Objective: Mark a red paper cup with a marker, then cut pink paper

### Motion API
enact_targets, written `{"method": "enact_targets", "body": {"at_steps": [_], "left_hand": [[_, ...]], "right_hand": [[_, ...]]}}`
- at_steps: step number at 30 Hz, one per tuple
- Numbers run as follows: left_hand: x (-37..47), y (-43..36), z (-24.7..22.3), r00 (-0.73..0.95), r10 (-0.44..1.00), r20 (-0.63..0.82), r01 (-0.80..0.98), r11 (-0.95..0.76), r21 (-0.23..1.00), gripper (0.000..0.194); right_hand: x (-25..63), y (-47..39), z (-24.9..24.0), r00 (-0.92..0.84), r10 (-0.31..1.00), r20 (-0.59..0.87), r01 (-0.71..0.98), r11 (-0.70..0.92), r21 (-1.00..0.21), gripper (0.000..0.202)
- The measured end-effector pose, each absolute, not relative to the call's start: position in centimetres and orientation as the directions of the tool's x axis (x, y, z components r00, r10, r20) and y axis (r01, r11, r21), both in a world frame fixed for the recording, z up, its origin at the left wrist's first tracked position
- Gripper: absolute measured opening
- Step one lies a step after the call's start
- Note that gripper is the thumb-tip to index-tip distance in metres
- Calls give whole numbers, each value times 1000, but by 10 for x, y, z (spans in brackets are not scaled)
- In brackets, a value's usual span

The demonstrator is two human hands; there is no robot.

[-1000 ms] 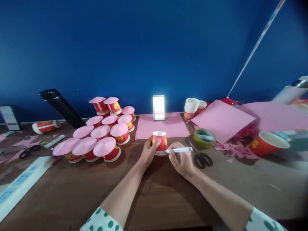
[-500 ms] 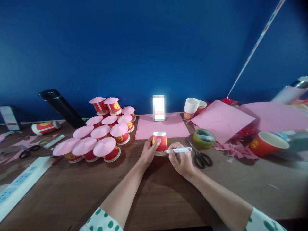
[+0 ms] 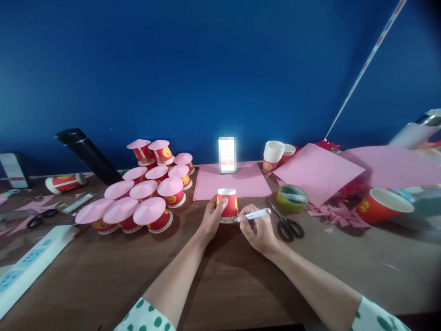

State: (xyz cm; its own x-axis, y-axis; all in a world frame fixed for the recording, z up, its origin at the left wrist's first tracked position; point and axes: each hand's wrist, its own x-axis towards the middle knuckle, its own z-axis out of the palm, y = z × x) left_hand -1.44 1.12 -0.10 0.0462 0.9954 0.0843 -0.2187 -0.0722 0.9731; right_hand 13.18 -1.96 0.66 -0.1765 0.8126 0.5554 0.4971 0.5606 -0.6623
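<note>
A red and white paper cup [image 3: 228, 208] with yellow print is gripped by my left hand [image 3: 211, 219], thumb on its front and fingers hidden behind. A dark zigzag line runs along the white band at its lower edge. Pinched in my right hand [image 3: 259, 232] is a white marker [image 3: 254, 214] with a reddish end, its tip at the right side of that band. Whether the tip touches I cannot tell. Black-handled scissors [image 3: 290, 228] lie just right of my right hand.
Several red cups topped with pink paper cones [image 3: 149, 211] stand left. Pink sheets [image 3: 203, 184] lie behind my hands, a bright blurred screen [image 3: 227, 155] above them. Rightward are a tape roll [image 3: 284, 202], paper scraps [image 3: 339, 214] and a tipped cup [image 3: 374, 209]. A power strip [image 3: 37, 259] lies front left.
The marker has swung, its rear end now slightly left and higher on its way to the tip. The cup and both hands have shifted slightly left.
</note>
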Motion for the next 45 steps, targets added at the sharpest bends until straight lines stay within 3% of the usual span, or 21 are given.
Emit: {"method": "enact_targets", "body": {"at_steps": [27,45], "left_hand": [[-16,12,-4,64,994,88,-207,-73,976,31],[-18,14,-7,73,992,99,-267,-76,961,27]], "right_hand": [[133,-21,10,-124,778,616,532,576,-621,14],[133,-19,10,-168,815,554,466,561,-684,12]]}}
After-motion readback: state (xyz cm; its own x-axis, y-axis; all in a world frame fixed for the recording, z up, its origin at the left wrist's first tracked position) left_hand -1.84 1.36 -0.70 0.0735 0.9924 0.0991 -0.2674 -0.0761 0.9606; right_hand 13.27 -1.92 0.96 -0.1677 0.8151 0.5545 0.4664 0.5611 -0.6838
